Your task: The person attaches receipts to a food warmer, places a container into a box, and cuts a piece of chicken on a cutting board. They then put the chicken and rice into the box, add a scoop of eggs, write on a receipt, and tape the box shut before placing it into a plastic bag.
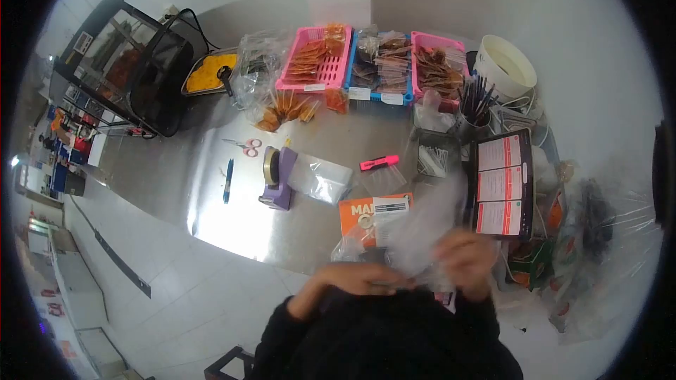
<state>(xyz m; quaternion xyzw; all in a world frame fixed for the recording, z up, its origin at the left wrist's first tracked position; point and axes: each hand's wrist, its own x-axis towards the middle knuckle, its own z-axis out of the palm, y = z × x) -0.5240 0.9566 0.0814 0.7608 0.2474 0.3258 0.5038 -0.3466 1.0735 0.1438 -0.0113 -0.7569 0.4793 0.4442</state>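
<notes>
A clear plastic bag (422,225), smeared by motion, stands up from the front edge of the table. My right hand (465,257) is at its right side, fingers curled and blurred, and seems to pinch it. Close to my body, my left hand (362,278) lies sideways with its fingers bent together near the bag's lower end; what they hold is hidden. Just beyond are an orange printed packet (355,214) and a roll of tape (365,222). Further back lie a pink highlighter (379,162) and a small clear bag (384,179).
A purple tape dispenser (280,186), flat clear bags (320,177), scissors (248,146) and a blue pen (229,181) lie left. Pink baskets (280,85) and a blue basket (380,96) with bagged goods stand behind. At right are a tablet (501,183) and a pen cup (470,129).
</notes>
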